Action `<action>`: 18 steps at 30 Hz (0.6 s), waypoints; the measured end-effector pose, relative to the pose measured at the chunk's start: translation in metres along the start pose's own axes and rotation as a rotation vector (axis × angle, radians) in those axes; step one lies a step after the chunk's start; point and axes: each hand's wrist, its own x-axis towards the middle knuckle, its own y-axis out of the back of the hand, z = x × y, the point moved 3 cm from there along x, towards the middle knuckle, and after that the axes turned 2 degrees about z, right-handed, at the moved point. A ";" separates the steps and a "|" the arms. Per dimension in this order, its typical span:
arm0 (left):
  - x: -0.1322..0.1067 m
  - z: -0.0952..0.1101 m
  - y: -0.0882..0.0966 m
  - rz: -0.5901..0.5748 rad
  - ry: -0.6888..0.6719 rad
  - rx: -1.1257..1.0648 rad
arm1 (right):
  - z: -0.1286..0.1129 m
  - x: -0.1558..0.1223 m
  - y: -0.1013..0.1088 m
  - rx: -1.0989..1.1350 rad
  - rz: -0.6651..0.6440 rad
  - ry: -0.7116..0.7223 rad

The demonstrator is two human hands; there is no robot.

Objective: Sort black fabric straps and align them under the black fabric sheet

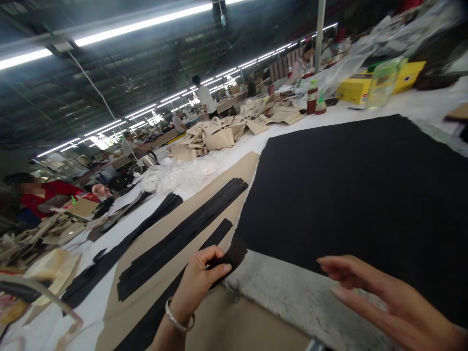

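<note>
My left hand (199, 282), with a silver bangle on the wrist, pinches the near end of a narrow black fabric strip (234, 253) at the corner of a large black fabric sheet (351, 195). My right hand (380, 292) hovers open over the sheet's near edge, fingers stretched leftward, holding nothing. Other black strips (183, 234) lie in a row on brown cardboard (219, 321) to the left of the sheet. A grey worn board (292, 297) shows under the sheet's near edge.
Beige tote bags (215, 136) are piled further along the long white table. Clear plastic bags (179, 178), bottles (312, 97), a plastic jar (382, 83) and yellow boxes (356, 87) stand beyond. A person in red (47, 192) sits at the left; others work in the distance.
</note>
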 end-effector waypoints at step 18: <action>-0.035 -0.027 -0.048 -0.520 0.295 -0.138 | -0.010 0.005 -0.002 0.051 -0.111 -0.270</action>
